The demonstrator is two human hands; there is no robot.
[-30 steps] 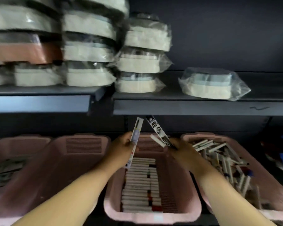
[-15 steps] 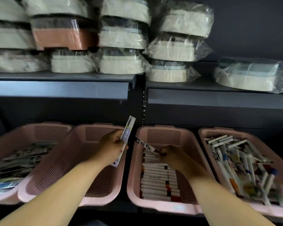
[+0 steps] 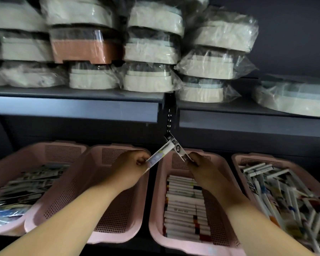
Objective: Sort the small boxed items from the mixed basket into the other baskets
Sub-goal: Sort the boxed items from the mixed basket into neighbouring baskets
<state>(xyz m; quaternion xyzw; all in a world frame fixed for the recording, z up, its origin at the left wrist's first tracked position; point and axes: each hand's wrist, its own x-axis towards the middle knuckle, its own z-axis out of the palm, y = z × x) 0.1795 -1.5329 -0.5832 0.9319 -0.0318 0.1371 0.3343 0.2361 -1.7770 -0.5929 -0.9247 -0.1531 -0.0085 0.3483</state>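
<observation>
Four pink baskets stand in a row on the lower shelf. My left hand (image 3: 131,168) pinches a slim white boxed item (image 3: 160,154) above the gap between the second basket (image 3: 92,157) and the third basket (image 3: 156,209). My right hand (image 3: 201,169) pinches a black-and-white boxed item (image 3: 176,146) over the third basket's far end. The two boxes cross at their upper ends. Neat rows of white boxes (image 3: 185,206) fill the third basket. The mixed basket (image 3: 237,159) at the right holds a jumble of boxed items (image 3: 277,193).
The leftmost basket (image 3: 35,150) holds flat packets. The second basket's floor is bare where visible. A dark shelf edge (image 3: 72,109) runs just above the baskets, loaded with plastic-wrapped cream containers (image 3: 146,78) and one terracotta container (image 3: 87,50).
My right hand has lifted its black-and-white box from low in the third basket up to the far end. My left hand's box has tilted right, and the two boxes now cross.
</observation>
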